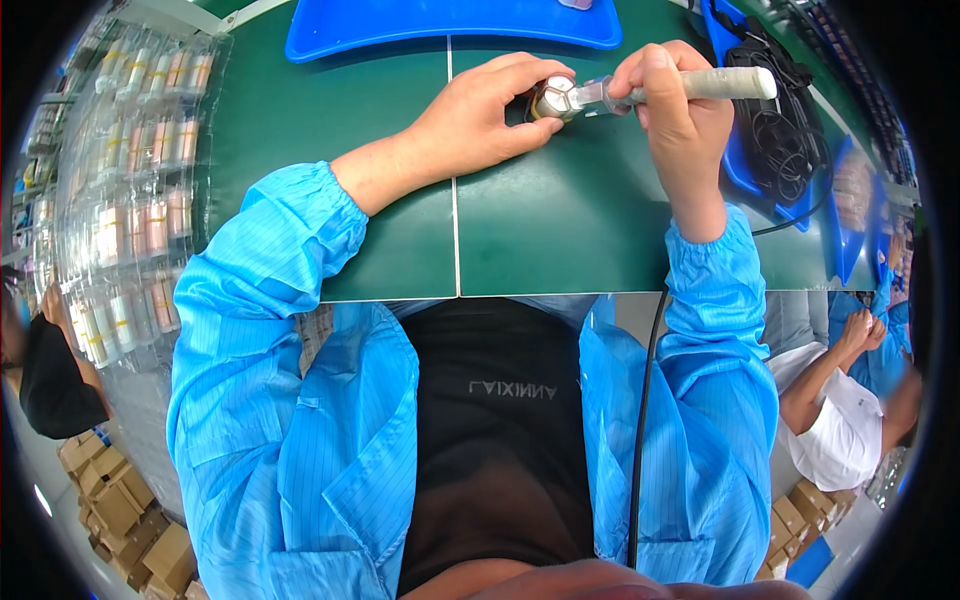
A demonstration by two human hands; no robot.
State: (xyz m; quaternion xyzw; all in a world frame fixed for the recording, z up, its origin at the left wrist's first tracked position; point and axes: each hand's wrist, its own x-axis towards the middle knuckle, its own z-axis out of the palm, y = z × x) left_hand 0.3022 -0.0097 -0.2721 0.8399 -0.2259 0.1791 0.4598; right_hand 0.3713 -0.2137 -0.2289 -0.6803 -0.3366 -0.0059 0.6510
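Observation:
Near the far middle of the green table, my left hand curls its thumb and forefinger around a small round part. That part has a pale top and a dark side with a yellowish band. My right hand grips a stick-like tool with a thick, pale, wrapped-looking handle, held nearly level. Its clear or shiny front end points left and meets the pale top of the round part. What kind of tool it is, I cannot tell. My left fingers partly hide the part.
A blue tray lies at the far edge. Black cables fill a blue bin on the right. Stacked clear plastic trays of small cylindrical items stand at left. Other people sit on both sides; cardboard boxes lie on the floor.

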